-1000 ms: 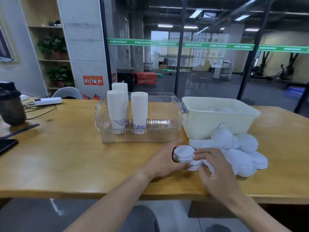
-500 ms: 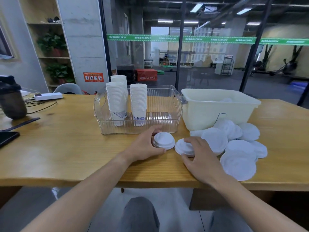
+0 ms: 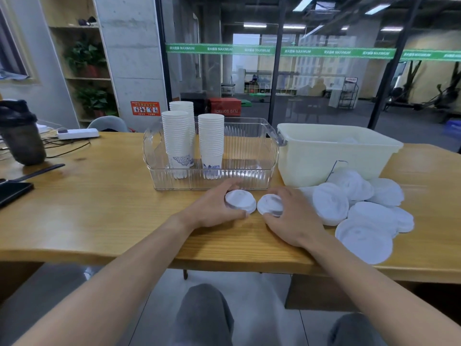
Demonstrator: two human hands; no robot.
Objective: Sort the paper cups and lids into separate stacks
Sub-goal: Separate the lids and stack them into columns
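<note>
Three tall stacks of white paper cups (image 3: 210,143) stand in the left half of a clear ribbed bin (image 3: 249,156). Just in front of that bin, my left hand (image 3: 214,208) grips a small stack of white lids (image 3: 240,201) resting on the table. Beside it my right hand (image 3: 291,216) holds another small lid stack (image 3: 270,204), fingers curled round its rim. Several loose white lids (image 3: 361,213) lie spread on the table to the right.
A cream plastic tub (image 3: 324,156) stands right of the clear bin, lids piled against its front. At far left are a dark shaker bottle (image 3: 21,133), a phone (image 3: 12,193), a pen and a power strip (image 3: 77,133) with cables.
My left hand drew its lid stack left, away from the pile, then held it there. My right hand gathered a second small stack next to it.
</note>
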